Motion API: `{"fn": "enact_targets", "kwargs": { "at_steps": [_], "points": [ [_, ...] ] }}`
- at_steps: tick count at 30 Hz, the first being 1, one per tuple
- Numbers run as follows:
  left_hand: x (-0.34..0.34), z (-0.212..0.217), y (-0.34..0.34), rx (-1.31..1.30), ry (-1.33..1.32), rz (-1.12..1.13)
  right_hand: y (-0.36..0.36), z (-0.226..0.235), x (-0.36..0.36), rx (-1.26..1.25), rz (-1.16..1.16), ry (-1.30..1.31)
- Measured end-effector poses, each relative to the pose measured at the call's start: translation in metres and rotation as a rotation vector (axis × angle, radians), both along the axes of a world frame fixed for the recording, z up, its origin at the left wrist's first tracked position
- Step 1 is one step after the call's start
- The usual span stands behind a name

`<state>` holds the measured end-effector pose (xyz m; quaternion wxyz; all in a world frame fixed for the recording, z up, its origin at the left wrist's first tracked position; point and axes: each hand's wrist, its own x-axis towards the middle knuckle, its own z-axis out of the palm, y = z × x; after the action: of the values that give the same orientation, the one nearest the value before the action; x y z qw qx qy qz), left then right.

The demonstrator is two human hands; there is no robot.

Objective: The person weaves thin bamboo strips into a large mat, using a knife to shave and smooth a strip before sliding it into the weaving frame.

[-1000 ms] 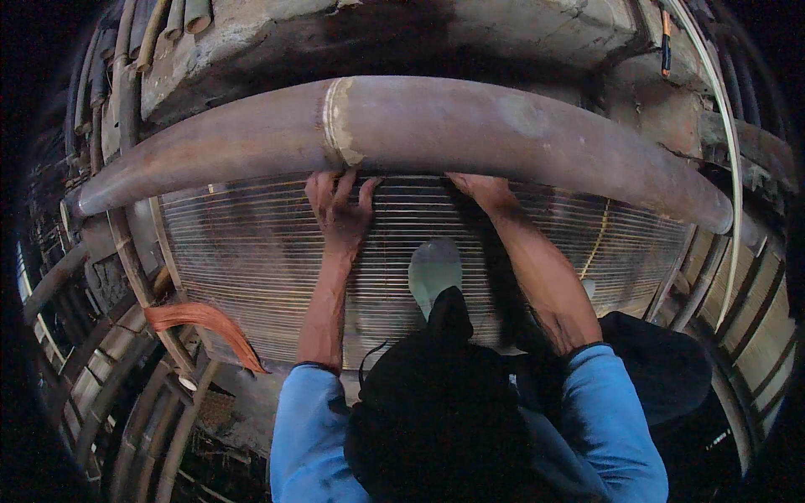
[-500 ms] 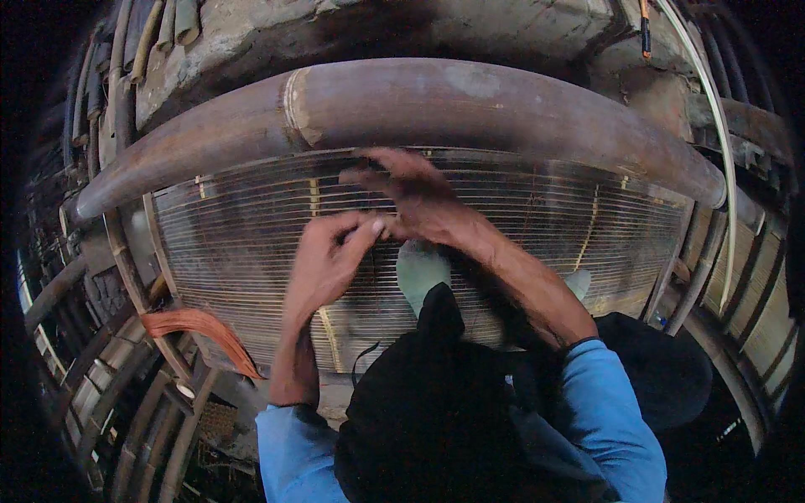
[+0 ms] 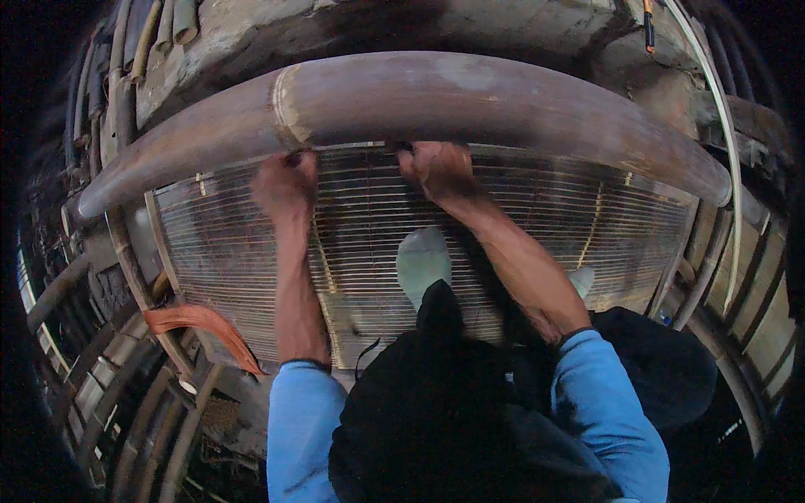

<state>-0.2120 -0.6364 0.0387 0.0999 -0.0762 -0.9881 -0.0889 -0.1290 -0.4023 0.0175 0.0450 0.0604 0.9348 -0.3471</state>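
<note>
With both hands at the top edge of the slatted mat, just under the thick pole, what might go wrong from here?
1. The left hand and right hand press where the slatted mat meets the thick pole; fingers might get pinched there.
2. The thin slats may splinter into bare skin or snap under pressure.
3. A foot rests on the mat, so leaning forward might shift or crack slats beneath it.

No packages, labels, signs or screens are visible anywhere in the head view.
</note>
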Motion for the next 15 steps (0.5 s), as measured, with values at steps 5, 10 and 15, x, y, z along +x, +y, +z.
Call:
{"fn": "enact_targets", "kwargs": {
  "at_steps": [5,10,15],
  "points": [
    [-0.007,-0.047,0.037,-0.013,-0.041,-0.469,0.005,-0.034,-0.006,0.212,0.038,0.086],
    [-0.011,-0.076,0.010,-0.075,-0.237,-0.830,-0.006,-0.010,-0.042,-0.070,0.292,0.069],
    [-0.027,-0.029,0.044,0.218,-0.790,-0.650,0.024,-0.079,-0.048,1.592,0.380,0.785]
  ]
}}
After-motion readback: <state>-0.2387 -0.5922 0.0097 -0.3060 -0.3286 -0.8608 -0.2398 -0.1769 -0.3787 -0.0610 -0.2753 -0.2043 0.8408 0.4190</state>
